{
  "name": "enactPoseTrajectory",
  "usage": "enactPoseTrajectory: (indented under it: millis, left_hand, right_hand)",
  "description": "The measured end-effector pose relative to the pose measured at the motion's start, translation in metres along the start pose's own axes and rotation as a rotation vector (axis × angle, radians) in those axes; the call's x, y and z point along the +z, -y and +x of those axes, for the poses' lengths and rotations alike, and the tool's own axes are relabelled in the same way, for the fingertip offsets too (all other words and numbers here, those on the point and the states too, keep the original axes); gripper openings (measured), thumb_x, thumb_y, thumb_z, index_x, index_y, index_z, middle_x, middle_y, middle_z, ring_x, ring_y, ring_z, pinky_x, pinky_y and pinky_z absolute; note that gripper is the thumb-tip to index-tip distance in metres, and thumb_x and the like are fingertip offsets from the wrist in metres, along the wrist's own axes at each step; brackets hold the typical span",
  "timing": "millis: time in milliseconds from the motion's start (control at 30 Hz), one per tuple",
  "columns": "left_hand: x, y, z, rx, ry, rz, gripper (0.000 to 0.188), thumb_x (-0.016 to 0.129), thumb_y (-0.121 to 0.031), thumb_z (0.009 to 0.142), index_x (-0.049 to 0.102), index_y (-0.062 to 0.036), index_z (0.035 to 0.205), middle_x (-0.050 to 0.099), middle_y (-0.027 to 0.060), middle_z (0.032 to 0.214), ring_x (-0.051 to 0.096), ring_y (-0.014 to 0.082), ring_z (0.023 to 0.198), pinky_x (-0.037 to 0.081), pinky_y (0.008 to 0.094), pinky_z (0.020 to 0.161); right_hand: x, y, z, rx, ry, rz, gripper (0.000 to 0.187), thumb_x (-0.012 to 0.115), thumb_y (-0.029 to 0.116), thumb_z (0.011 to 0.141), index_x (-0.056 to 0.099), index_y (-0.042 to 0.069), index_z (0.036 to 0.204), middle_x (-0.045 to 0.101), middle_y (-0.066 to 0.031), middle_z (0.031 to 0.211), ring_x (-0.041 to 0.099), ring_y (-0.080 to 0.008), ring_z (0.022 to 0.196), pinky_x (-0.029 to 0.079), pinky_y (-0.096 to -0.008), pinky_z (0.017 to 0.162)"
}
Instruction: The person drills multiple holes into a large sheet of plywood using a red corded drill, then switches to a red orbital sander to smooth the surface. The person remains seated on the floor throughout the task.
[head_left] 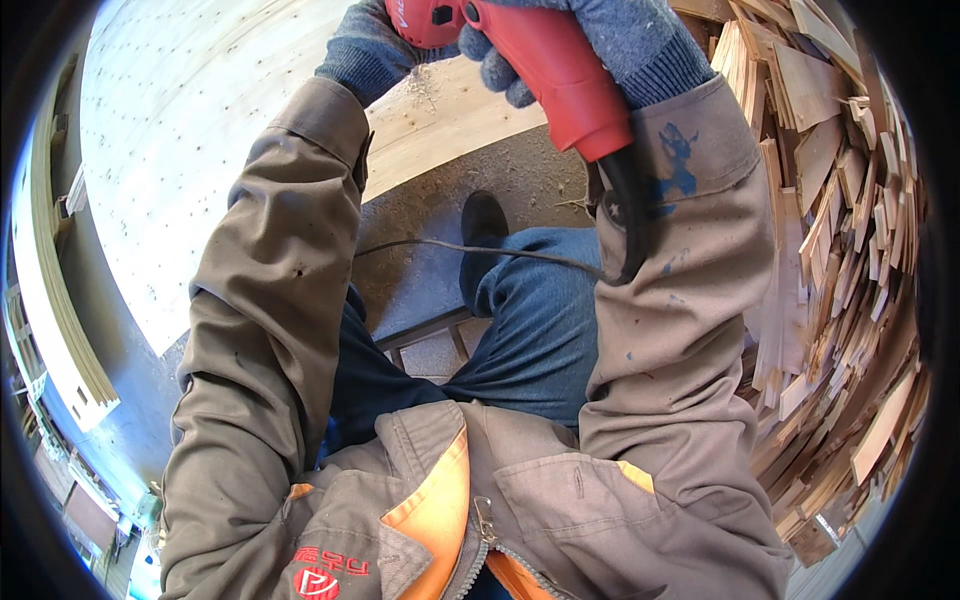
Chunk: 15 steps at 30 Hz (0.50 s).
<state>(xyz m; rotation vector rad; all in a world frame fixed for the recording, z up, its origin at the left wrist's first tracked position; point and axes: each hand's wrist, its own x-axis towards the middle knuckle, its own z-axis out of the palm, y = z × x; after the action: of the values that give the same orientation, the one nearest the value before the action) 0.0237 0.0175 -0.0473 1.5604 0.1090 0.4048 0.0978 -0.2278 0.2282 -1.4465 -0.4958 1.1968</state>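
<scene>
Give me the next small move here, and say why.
Probably ease the cord clear of the right leg: it runs from the red tool, held in the right hand, across that leg, where it might snag.

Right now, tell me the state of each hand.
Left hand: gloved, against the front end of the red power tool; fingers mostly out of sight, so its grip cannot be told.
Right hand: gloved, closed around the tool's body.
</scene>
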Motion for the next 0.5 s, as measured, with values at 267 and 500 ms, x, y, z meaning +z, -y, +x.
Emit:
enactPoseTrajectory:
  millis: [267,500]
  left_hand:
    - [0.002,-0.0001,-0.0011,0.017,0.005,-0.052,0.049,0.084,-0.007,0.084,0.063,-0.0076,0.128,0.069,0.0094,0.126,0.067,0.0218,0.115,0.056,0.0389,0.099]
    - [0.0005,0.0072,0.0032,0.028,0.044,-0.045,0.049,0.08,-0.01,0.089,0.06,-0.0069,0.133,0.068,0.0094,0.129,0.065,0.0227,0.118,0.054,0.0396,0.102]
  right_hand:
    - [-0.0003,0.0002,0.0005,-0.005,0.001,-0.004,0.048,0.076,0.036,0.088,0.063,-0.001,0.116,0.067,-0.0093,0.089,0.064,-0.0161,0.066,0.055,-0.0286,0.058]
    - [0.0001,-0.0001,0.002,-0.003,0.006,-0.009,0.05,0.076,0.036,0.088,0.063,-0.001,0.118,0.067,-0.009,0.09,0.064,-0.0158,0.067,0.055,-0.0284,0.058]
